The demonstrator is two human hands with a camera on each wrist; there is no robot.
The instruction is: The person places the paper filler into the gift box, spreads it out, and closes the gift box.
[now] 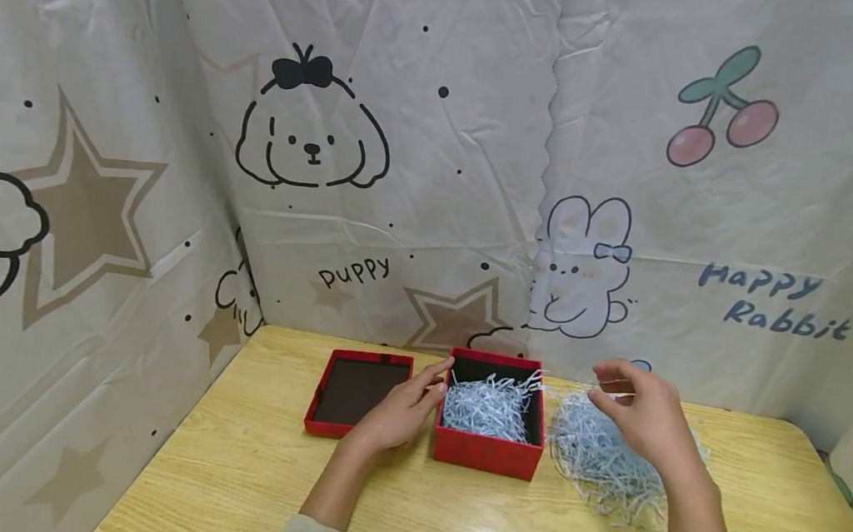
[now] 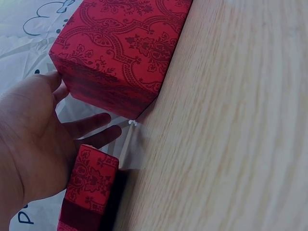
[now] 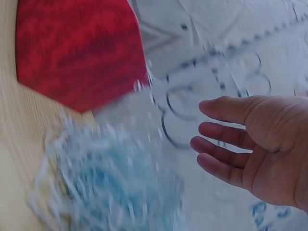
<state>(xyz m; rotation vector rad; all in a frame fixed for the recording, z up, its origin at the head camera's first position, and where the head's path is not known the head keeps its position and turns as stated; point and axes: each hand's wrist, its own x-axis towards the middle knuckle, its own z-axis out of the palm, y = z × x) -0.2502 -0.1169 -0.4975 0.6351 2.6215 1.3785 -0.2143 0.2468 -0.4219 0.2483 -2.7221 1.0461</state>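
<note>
Left hand [image 1: 398, 414], fingers loosely extended, touches red patterned square box [image 1: 487, 456]; right hand [image 1: 644, 410], empty, fingers parted, hovers above pale-blue shredded-paper heap [image 1: 595, 453].

"puppy" and "Happy Rabbit" on backdrop cloth [image 1: 471, 178]

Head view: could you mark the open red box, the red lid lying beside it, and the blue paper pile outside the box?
Red box [image 1: 487, 456]: head view, front wall.
Red lid [image 1: 357, 387]: head view, dark inner face.
Blue paper pile [image 1: 603, 457]: head view, near its middle.
</note>
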